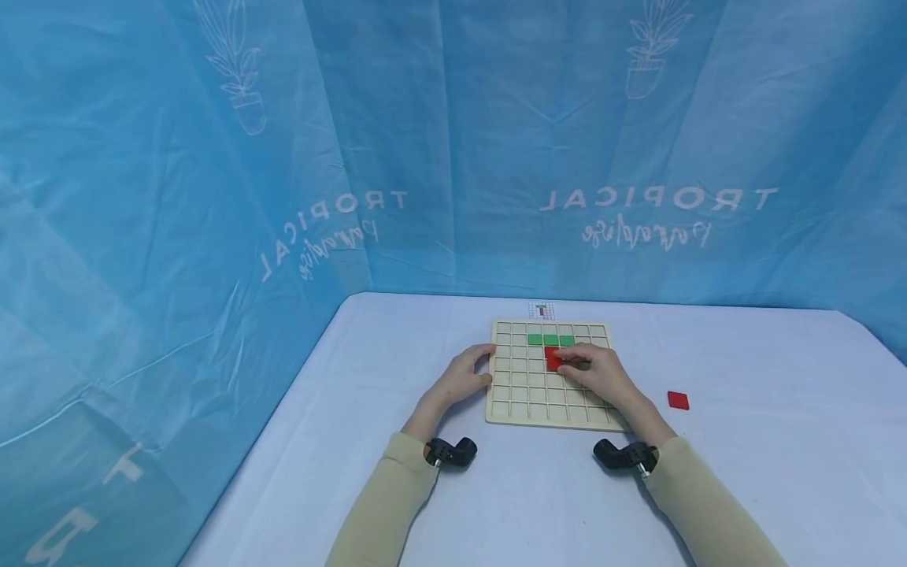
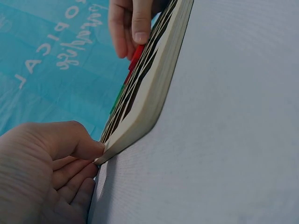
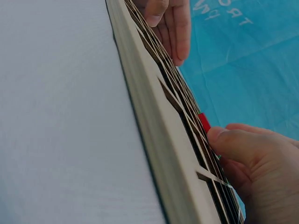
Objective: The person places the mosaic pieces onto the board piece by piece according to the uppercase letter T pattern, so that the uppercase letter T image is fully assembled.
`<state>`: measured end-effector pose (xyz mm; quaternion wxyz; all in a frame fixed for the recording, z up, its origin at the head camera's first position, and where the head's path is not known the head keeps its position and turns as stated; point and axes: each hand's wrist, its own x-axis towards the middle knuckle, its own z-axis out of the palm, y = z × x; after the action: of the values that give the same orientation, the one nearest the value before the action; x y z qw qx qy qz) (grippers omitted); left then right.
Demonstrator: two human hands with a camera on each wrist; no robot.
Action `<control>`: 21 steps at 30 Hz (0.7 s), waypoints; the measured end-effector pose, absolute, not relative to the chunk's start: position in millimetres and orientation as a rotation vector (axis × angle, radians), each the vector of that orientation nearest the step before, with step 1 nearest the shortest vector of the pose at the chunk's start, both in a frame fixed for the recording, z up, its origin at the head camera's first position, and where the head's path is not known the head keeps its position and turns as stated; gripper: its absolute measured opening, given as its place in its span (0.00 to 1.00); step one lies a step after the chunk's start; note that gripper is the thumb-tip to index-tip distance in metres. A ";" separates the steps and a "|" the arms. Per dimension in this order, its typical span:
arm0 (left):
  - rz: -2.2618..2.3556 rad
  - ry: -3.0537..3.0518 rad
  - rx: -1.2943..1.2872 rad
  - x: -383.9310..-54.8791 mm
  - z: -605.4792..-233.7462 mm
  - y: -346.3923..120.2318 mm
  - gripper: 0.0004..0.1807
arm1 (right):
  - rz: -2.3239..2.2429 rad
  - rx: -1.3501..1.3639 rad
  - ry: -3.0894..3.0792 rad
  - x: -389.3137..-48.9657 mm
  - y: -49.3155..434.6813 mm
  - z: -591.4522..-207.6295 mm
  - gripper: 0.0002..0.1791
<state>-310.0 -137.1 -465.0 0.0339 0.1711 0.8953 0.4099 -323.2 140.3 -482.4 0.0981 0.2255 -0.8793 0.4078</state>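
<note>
A pale wooden grid board lies on the table. On it, several green square tiles form a row, with a red tile just below the row's middle. My right hand pinches another red tile between thumb and fingers, directly below the first one and close over the grid. My left hand rests against the board's left edge, its thumb and fingers spread along it. In the left wrist view, the left thumb touches the board's rim.
A loose red tile lies on the white tablecloth right of the board. Behind the board is a small printed grid card with a coloured pattern. Blue curtains stand behind the table and along its left side.
</note>
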 end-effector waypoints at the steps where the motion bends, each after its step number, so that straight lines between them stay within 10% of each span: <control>1: 1.262 2.752 0.527 -310.0 -464.9 -137.2 0.32 | 1.188 0.675 -2.605 -323.2 140.0 -482.7 0.17; 21: 1.263 2.748 0.533 -312.4 -467.5 -138.3 0.32 | 1.494 0.534 -2.535 -316.2 135.2 -456.8 0.18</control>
<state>-312.4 -138.3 -467.5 0.0354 0.1736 0.8943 0.4110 -316.2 135.2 -456.8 0.0755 0.1781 -0.8452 0.4982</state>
